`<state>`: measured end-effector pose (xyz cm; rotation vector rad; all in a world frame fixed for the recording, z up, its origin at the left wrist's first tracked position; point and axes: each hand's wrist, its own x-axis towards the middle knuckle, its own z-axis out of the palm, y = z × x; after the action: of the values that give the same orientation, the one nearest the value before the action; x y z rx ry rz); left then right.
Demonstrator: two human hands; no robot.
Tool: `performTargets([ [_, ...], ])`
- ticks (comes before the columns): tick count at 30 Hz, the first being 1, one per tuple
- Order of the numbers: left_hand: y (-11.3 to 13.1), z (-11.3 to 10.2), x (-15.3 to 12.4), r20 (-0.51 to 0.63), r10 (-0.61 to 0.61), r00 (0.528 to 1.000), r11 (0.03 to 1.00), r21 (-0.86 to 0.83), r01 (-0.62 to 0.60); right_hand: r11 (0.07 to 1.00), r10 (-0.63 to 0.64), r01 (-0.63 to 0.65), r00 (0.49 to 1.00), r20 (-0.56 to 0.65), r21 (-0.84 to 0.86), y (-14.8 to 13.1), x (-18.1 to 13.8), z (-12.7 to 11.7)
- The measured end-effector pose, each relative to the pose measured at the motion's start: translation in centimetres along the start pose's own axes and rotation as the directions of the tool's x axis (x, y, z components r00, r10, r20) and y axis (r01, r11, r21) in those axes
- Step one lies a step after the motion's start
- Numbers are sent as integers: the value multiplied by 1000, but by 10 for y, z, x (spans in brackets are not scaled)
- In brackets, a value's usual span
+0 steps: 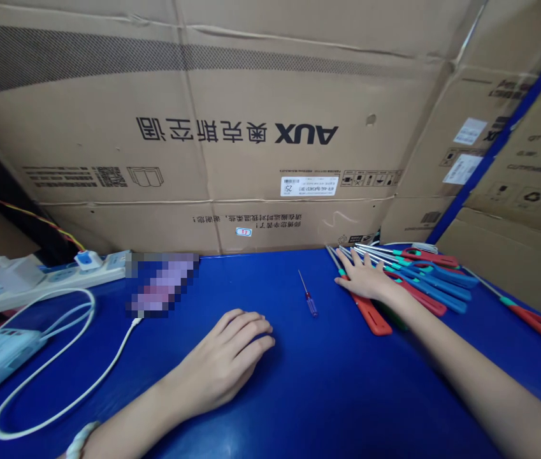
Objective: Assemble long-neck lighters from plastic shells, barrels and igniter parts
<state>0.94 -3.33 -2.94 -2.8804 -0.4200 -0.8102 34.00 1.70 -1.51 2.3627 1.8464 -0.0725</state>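
Note:
My left hand [234, 357] rests palm down on the blue table, its fingers loosely bent and slightly parted. No object shows in it, though its underside is hidden. My right hand [363, 277] lies with fingers spread over a fanned group of long-necked gas lighters at the right. Under its thumb side is a red lighter [373, 315]; blue lighters [442, 287] and more red ones lie beyond its wrist. Their metal tubes point toward the cardboard and are partly covered by my fingers. Between my hands lies a small screwdriver [310, 303] with a purple handle.
A single red lighter [533, 322] lies apart at the far right. On the left are a power strip [67, 274], a light blue power bank [2, 360], a looping white cable [93, 389] and a pixelated phone-like item [165, 284]. Cardboard [232, 159] walls the back and right.

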Motion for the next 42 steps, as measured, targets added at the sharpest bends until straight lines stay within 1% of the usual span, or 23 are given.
performTargets([
  [2, -3, 2, 0, 62, -60, 996, 998, -8, 61, 995, -105, 104, 987, -126, -15, -6, -6, -2],
  [4, -7, 5, -2, 114, -143, 983, 989, -24, 147, 967, -252, 255, 933, -259, -20, -18, -15, -3],
  [6, -13, 8, -3, 146, -229, 962, 971, -37, 237, 890, -430, 455, 832, -350, -13, -33, -28, -1],
  [7, -16, 9, -4, 157, -266, 951, 961, -39, 275, 842, -498, 539, 778, -384, 0, -42, -35, 1],
  [8, -18, 10, -5, 166, -298, 940, 951, -39, 308, 800, -545, 600, 736, -402, 13, -50, -42, 4],
  [10, -22, 11, -6, 179, -337, 924, 936, -40, 349, 773, -573, 634, 707, -415, 14, -65, -54, 11],
  [11, -23, 11, -6, 185, -349, 919, 931, -42, 362, 774, -577, 633, 699, -422, -10, -71, -58, 15],
  [12, -24, 12, -7, 192, -357, 914, 927, -45, 372, 762, -601, 645, 679, -421, -48, -76, -60, 19],
  [15, -24, 12, -7, 222, -379, 898, 915, -53, 399, 743, -643, 655, 638, -423, -142, -82, -59, 29],
  [18, -23, 12, -7, 252, -389, 886, 908, -57, 415, 739, -648, 659, 635, -420, -142, -79, -49, 33],
  [23, -24, 14, -8, 269, -394, 879, 904, -56, 423, 765, -587, 643, 670, -454, -41, -67, -31, 34],
  [26, -24, 14, -8, 266, -397, 879, 903, -60, 426, 774, -553, 633, 681, -479, 6, -61, -24, 34],
  [31, -23, 13, -8, 258, -400, 880, 900, -69, 430, 751, -558, 659, 670, -489, 45, -55, -18, 34],
  [35, -25, 15, -10, 276, -407, 871, 898, -54, 437, 737, -564, 673, 663, -493, 63, -52, -15, 35],
  [38, -28, 18, -13, 301, -419, 857, 895, -23, 445, 740, -555, 669, 667, -498, 72, -52, -14, 37],
  [42, -31, 18, -15, 382, -427, 819, 886, -6, 465, 751, -542, 657, 674, -502, 71, -52, -16, 38],
])
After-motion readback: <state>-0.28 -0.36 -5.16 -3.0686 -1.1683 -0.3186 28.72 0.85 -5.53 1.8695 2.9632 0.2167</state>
